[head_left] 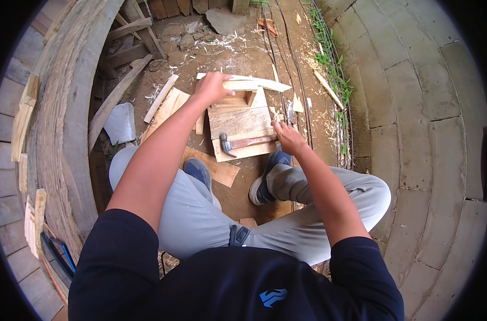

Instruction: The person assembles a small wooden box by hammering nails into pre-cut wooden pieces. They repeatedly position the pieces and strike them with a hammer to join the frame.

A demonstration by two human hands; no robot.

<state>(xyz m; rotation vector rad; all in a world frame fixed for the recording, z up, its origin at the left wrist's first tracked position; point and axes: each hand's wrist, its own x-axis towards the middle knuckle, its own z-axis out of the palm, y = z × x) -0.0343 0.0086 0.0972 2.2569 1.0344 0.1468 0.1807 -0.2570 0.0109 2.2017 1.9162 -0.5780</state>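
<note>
My left hand (213, 87) is closed round pale wooden strips above the far end of a board. The upper strip (267, 83) stretches right from my fingers; a small wood block (250, 98) sits beneath. On the near part of the flat wooden board (242, 124) lies a claw hammer (251, 142), its head to the left. The handle's right end runs into my right hand (289, 138), whose fingers are curled round it. Just beyond that hand is a narrow shiny metal piece (290, 111), perhaps a blade; its lower end is hidden.
Wood offcuts (160, 99) and a plank (214, 167) lie around the board, near my shoes. Shavings litter the dirt ground. A thick timber beam (67, 123) stands on the left, a block wall (415, 112) on the right. Thin dark cables (291, 43) run along the ground.
</note>
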